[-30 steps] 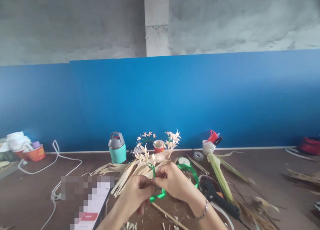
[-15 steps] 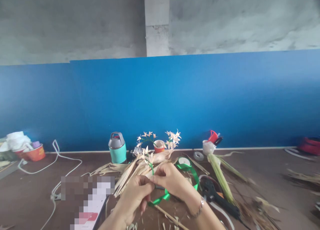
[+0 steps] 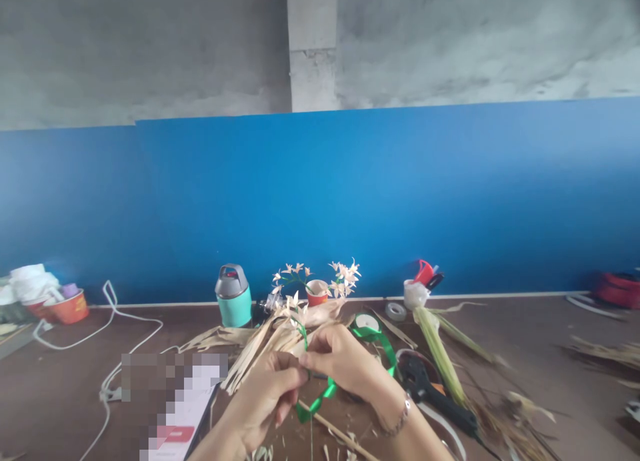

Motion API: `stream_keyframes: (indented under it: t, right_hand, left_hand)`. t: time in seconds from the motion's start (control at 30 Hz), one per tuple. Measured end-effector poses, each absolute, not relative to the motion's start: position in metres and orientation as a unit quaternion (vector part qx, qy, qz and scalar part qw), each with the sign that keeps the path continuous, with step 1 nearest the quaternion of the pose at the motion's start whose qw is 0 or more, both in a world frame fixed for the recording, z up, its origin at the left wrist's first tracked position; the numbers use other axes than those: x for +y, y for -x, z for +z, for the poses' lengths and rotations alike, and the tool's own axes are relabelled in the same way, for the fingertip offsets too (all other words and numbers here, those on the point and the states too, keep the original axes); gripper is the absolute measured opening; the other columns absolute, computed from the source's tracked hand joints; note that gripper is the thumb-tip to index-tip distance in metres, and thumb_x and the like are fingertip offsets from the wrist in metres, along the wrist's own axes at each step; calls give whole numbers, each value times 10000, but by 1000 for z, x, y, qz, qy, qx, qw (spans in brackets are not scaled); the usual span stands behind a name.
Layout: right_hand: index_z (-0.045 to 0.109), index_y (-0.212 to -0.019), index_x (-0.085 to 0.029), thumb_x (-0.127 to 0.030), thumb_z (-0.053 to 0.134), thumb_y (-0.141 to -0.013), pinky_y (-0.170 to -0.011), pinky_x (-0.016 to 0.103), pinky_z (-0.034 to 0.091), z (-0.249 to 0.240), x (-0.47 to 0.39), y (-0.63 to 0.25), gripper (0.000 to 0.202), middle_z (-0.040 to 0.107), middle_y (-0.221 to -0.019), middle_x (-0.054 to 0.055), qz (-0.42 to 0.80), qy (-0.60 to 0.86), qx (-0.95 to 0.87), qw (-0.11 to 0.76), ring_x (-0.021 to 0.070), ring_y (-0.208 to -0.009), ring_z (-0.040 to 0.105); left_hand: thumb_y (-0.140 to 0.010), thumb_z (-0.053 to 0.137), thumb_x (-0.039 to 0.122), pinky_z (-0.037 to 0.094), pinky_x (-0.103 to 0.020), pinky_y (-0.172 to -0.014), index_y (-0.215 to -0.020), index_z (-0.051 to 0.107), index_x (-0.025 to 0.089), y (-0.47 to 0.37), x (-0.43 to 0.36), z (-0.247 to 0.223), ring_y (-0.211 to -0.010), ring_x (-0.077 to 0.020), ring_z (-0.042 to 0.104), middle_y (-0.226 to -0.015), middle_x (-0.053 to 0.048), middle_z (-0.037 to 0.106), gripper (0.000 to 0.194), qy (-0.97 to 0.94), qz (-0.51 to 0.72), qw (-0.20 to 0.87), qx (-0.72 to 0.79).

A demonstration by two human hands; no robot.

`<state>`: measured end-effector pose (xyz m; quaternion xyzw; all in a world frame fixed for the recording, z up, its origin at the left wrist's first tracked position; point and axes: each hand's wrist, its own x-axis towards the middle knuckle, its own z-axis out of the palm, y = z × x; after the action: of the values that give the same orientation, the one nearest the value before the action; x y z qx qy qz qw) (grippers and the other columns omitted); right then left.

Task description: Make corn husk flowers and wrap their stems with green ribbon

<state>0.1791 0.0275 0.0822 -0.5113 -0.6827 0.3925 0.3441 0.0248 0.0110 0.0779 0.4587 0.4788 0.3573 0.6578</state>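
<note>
Low in the centre, my left hand (image 3: 270,389) and my right hand (image 3: 336,359) meet with fingertips pinched on the green stem (image 3: 305,337) of a small spray of pale flowers (image 3: 295,309). The stem rises upright from between the fingers, its lower end mostly hidden. A green ribbon (image 3: 386,349) runs from its spool (image 3: 367,323) behind my right wrist, and a loop of it hangs just under my hands. Beyond them, more pale flowers (image 3: 344,279) on green stems stand by a red and white cup (image 3: 317,292).
A teal flask (image 3: 235,306) stands behind dry husks (image 3: 260,347). To the right lie a black glue gun (image 3: 435,394), green husk leaves (image 3: 441,357), a tape roll (image 3: 396,311) and a white cup of tools (image 3: 416,294). Leftward are a white cable (image 3: 134,347), phone (image 3: 193,407) and orange tub (image 3: 71,307).
The flower spray has dipped slightly between my fingers. The ribbon loop below my hands hangs lower and has changed shape. Both hands keep their pinch in nearly the same place.
</note>
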Motion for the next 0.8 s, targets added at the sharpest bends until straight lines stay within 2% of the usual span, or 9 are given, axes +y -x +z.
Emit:
stream_keyframes:
  t: [0.13,0.33,0.5,0.63,0.8]
  right_hand:
    - [527,-530,-157,-186,628,-689,-420,199,283,83,27,-180,190,468,-488,-46,381,505,-689,354,69,-473,391]
    - [531,-533,-161,-204,630,-677,-417,204,273,83,26,-180,180,448,-470,-48,373,518,-687,346,72,-465,382]
    - [529,-535,-161,-208,633,-684,-421,203,281,82,25,-180,188,458,-483,-44,359,521,-693,346,73,-464,394]
    - [536,-531,-153,-194,647,-685,-420,198,276,82,25,-178,195,474,-480,-44,354,535,-688,339,69,-457,401]
    - [540,-542,-146,-234,702,-683,-427,194,274,87,25,-177,232,465,-467,-55,422,531,-639,363,63,-453,388]
  left_hand:
    - [-557,697,341,102,-161,-290,-538,538,159,-24,12,79,-228,4,286,-353,63,484,243,-472,350,668,456]
    - [-569,692,285,105,-169,-295,-532,522,163,-23,12,77,-234,3,283,-361,62,492,213,-481,346,648,479]
    - [-615,661,315,110,-170,-294,-544,523,165,-22,14,74,-236,-5,290,-339,70,460,216,-502,335,647,466]
    - [-597,664,301,94,-177,-289,-542,503,173,-21,16,72,-233,-8,286,-340,72,465,213,-504,330,637,481]
    - [-585,653,276,67,-182,-301,-546,495,177,-19,17,72,-233,8,234,-337,89,437,190,-490,348,644,473]
